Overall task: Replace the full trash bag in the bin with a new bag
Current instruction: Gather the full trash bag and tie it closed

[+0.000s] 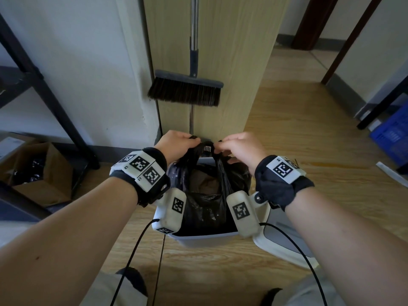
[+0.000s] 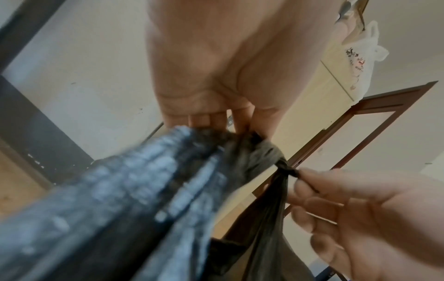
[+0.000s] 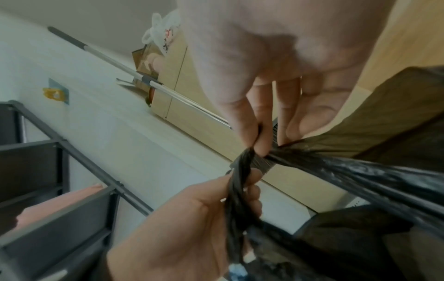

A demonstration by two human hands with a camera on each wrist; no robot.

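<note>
Head view | both hands: left hand (image 1: 176,144) and right hand (image 1: 239,146) pinch black trash bag (image 1: 205,195) handles | above bin (image 1: 205,238)

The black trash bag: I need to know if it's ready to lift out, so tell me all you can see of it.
The black trash bag is thin, crinkled, glossy plastic, full and sitting in the white bin. Its two handle strips are drawn up and crossed into a twist or knot above the opening. The left hand grips one gathered strip; the right hand pinches the other. The mouth below still gapes, showing brownish contents.
</note>
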